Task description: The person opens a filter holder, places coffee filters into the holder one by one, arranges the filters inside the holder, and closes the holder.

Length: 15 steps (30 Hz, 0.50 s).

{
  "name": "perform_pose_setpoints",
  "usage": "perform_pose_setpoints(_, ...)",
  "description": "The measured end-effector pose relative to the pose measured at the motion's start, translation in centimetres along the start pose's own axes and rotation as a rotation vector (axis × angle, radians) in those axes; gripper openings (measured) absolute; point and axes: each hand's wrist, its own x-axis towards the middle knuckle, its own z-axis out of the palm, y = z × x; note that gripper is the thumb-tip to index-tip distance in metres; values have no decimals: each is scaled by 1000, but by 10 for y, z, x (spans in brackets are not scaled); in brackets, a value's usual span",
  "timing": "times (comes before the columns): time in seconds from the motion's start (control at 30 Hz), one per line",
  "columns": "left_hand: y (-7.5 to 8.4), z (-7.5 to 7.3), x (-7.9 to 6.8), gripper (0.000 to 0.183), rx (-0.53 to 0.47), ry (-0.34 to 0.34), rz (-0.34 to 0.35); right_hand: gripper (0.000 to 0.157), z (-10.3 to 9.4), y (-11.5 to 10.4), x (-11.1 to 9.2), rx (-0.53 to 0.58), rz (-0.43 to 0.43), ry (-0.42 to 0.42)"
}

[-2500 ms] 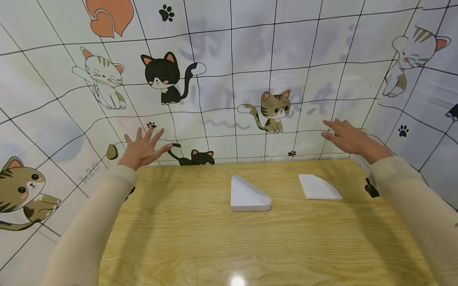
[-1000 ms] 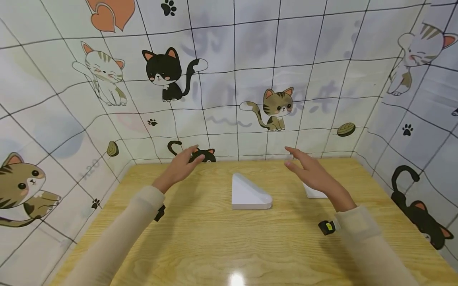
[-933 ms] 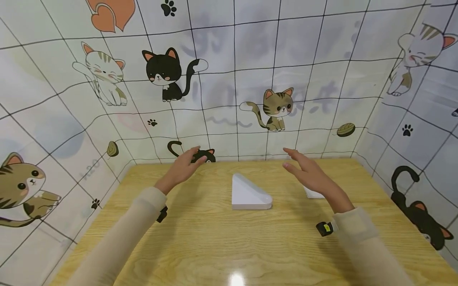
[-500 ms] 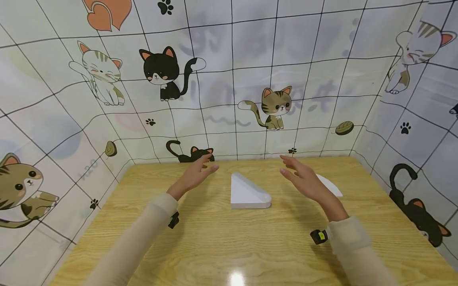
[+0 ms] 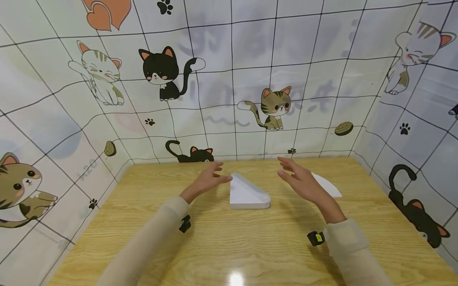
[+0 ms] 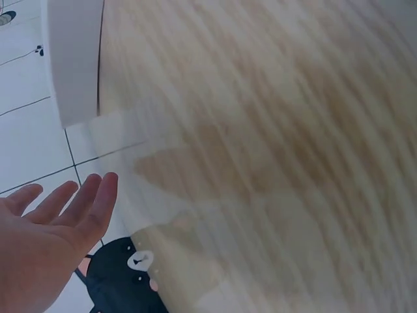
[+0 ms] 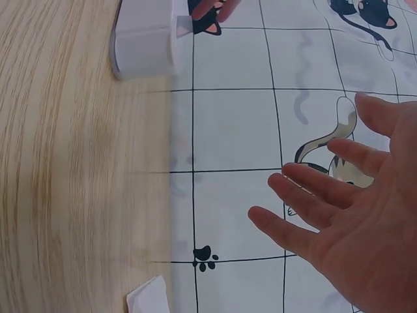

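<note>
A white wedge-shaped box (image 5: 247,194) with a rounded corner lies mid-table. My left hand (image 5: 205,180) hovers at its left, the thumb tip overlapping the box's upper left corner in the head view. In the left wrist view that hand (image 6: 58,235) has extended fingers, and part of the box (image 6: 75,59) shows above it. My right hand (image 5: 298,178) hangs to the right of the box, fingers spread in the right wrist view, holding nothing. Behind it lies a white folded paper, quarter-circle in outline (image 5: 327,185), partly hidden by the hand and wrist.
The wooden table (image 5: 229,242) carries the box and the paper. White gridded sheeting with printed cats (image 5: 275,107) rises at the back and both sides. Small black wrist cameras (image 5: 316,238) sit under each sleeve cuff.
Both hands came down from far apart near the back wall and moved inward toward the box, the left now right beside it. The box and paper stayed put.
</note>
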Motion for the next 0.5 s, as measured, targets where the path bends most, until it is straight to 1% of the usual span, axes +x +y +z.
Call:
perform_pose_setpoints(0.13,1,7,3,89,14,-33,-8,60,2,-1,0,2,-3,4)
perform_pose_setpoints(0.3,-1,15,8,90,16,-52,4,60,5,-5,2,11,-19,3)
perform_pose_setpoints(0.5,-1,22,14,92,12,-77,-23,60,8,-9,2,14,-6,-17)
